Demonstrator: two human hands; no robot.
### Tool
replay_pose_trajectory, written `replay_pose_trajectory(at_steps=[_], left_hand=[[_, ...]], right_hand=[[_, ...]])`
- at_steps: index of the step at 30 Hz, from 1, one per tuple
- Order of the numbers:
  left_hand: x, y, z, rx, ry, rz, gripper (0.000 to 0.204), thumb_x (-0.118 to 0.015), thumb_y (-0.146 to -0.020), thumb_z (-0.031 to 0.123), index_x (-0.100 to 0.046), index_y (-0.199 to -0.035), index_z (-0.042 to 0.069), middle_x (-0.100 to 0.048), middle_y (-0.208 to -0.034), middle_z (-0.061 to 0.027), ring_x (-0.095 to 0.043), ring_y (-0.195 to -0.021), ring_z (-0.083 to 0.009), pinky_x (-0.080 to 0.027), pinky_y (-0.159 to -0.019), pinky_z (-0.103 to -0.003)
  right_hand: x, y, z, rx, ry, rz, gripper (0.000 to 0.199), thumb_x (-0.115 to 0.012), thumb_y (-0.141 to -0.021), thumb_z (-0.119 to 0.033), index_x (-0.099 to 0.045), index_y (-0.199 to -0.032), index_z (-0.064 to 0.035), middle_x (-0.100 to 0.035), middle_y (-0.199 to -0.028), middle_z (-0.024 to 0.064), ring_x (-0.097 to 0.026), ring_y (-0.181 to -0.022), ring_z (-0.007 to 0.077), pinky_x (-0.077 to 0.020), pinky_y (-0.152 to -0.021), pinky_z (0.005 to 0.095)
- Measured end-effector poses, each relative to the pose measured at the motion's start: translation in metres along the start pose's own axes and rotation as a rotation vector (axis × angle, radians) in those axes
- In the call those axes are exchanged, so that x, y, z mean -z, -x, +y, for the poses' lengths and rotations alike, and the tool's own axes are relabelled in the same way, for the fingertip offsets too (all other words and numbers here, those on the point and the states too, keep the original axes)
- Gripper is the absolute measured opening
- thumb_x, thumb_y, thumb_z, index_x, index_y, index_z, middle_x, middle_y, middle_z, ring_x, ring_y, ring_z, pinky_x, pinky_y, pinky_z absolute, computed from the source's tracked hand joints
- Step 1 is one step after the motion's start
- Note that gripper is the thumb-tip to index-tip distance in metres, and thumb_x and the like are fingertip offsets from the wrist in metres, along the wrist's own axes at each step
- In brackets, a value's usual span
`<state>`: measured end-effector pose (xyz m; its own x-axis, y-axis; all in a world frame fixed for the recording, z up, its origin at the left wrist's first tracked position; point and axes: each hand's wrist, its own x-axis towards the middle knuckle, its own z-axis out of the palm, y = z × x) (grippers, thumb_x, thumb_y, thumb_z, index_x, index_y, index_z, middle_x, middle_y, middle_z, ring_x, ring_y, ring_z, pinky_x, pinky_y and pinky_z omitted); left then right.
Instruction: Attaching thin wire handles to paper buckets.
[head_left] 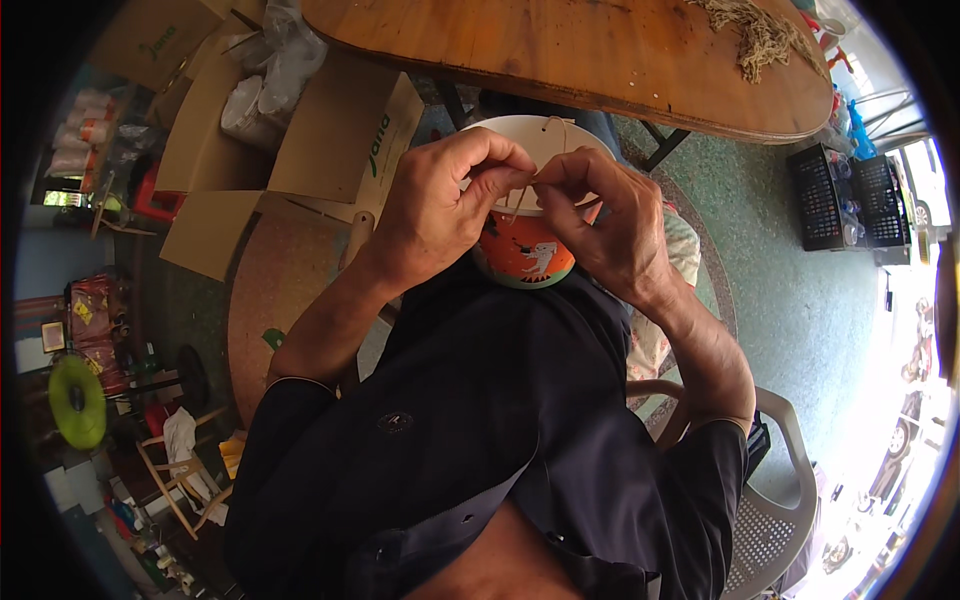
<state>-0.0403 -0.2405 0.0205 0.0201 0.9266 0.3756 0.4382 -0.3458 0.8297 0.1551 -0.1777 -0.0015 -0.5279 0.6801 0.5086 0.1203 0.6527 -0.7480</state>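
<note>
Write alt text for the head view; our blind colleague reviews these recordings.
Both hands, left hand and right hand, pinch a thin pale string together above an orange-and-white paper bowl on the person's lap. A wooden table stands ahead, open cardboard boxes to the left.

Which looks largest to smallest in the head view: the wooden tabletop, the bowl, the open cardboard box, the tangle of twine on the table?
1. Wooden tabletop
2. Open cardboard box
3. Bowl, partly hidden by the hands
4. Tangle of twine

The bowl sits nearer the camera, so its lead over the twine is less sure.
</note>
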Motion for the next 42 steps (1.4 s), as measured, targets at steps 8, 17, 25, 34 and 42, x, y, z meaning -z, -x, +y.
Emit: replay_pose_trajectory(at_steps=[8, 17, 25, 34, 42], left_hand=[[0.009, -0.001, 0.005, 0.102, -0.053, -0.142, 0.006, -0.062, -0.101, 0.001, -0.066, -0.100, -0.002, -0.071, -0.089, -0.0063, -0.067, -0.087, -0.0099, -0.055, -0.079, -0.027], [0.022, -0.004, 0.008, 0.351, 0.174, -0.320, 0.017, -0.059, -0.106, 0.015, -0.063, -0.100, 0.000, -0.060, -0.089, 0.0023, -0.053, -0.084, -0.0063, -0.047, -0.075, -0.024], [0.020, -0.003, 0.005, 0.366, 0.253, -0.286, 0.018, -0.060, -0.106, 0.017, -0.064, -0.101, 0.000, -0.062, -0.092, 0.0010, -0.057, -0.089, -0.0068, -0.049, -0.082, -0.024], [0.021, -0.003, -0.004, 0.340, 0.308, -0.257, 0.018, -0.060, -0.107, 0.016, -0.065, -0.103, -0.001, -0.064, -0.093, -0.0001, -0.059, -0.089, -0.0069, -0.049, -0.081, -0.024], [0.021, -0.002, -0.002, 0.376, 0.345, -0.237, 0.017, -0.062, -0.106, 0.013, -0.065, -0.103, -0.003, -0.065, -0.094, -0.0009, -0.060, -0.089, -0.0076, -0.050, -0.082, -0.024]], right_hand=[[0.001, 0.001, 0.000, -0.031, -0.007, -0.014, 0.013, -0.074, -0.088, -0.005, -0.069, -0.099, -0.0016, -0.075, -0.091, 0.0134, -0.077, -0.072, 0.0251, -0.0620, -0.063, 0.0330], [-0.003, -0.001, -0.006, -0.028, -0.042, -0.031, 0.012, -0.074, -0.088, -0.004, -0.068, -0.097, -0.0009, -0.075, -0.088, 0.0131, -0.077, -0.075, 0.0259, -0.0628, -0.064, 0.0335], [-0.008, 0.003, -0.001, 0.058, -0.038, -0.004, 0.021, -0.075, -0.087, 0.000, -0.061, -0.102, -0.0020, -0.073, -0.087, 0.0104, -0.076, -0.077, 0.0242, -0.0644, -0.064, 0.0336], [-0.010, 0.002, -0.003, 0.116, -0.045, 0.012, 0.014, -0.075, -0.087, 0.001, -0.071, -0.100, -0.0015, -0.074, -0.091, 0.0071, -0.075, -0.073, 0.0205, -0.0616, -0.061, 0.0300], [-0.012, 0.005, -0.002, 0.091, 0.025, 0.058, 0.014, -0.080, -0.084, -0.003, -0.073, -0.096, -0.0029, -0.075, -0.087, 0.0070, -0.073, -0.069, 0.0202, -0.0576, -0.058, 0.0291]])
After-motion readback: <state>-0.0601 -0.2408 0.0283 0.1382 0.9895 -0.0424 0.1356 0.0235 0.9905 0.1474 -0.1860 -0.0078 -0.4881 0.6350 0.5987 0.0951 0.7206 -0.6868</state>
